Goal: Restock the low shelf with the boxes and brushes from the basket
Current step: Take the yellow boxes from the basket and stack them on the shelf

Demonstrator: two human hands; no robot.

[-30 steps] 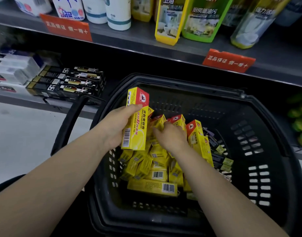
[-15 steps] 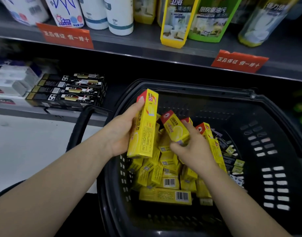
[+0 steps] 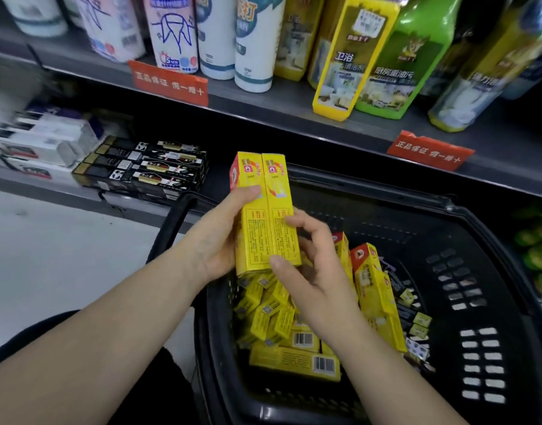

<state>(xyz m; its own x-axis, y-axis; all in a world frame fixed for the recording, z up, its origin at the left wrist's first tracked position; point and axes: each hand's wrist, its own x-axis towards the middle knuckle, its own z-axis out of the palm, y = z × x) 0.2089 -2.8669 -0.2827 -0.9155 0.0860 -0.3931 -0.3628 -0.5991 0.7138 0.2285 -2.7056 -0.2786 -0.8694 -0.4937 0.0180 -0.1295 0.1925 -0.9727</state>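
Observation:
Two long yellow boxes (image 3: 265,210) stand upright side by side above the black basket (image 3: 465,302). My left hand (image 3: 216,237) grips them from the left, thumb across the front. My right hand (image 3: 309,265) holds the right-hand box at its lower end. Several more yellow boxes (image 3: 294,342) lie piled in the basket, with dark packs along its right side. The low shelf (image 3: 88,194) lies beyond and to the left, holding black boxes (image 3: 147,168) and white boxes (image 3: 39,142).
An upper shelf (image 3: 294,115) carries white bottles and yellow and green cleaner bottles, with red price tags (image 3: 168,82) on its edge. The basket's handle (image 3: 171,222) hangs at its left. Pale floor lies left of the basket. Green items sit at far right.
My right hand lifted a second yellow box out of the basket and set it against the one in my left hand. Both boxes rose, and the view moved closer to the shelves.

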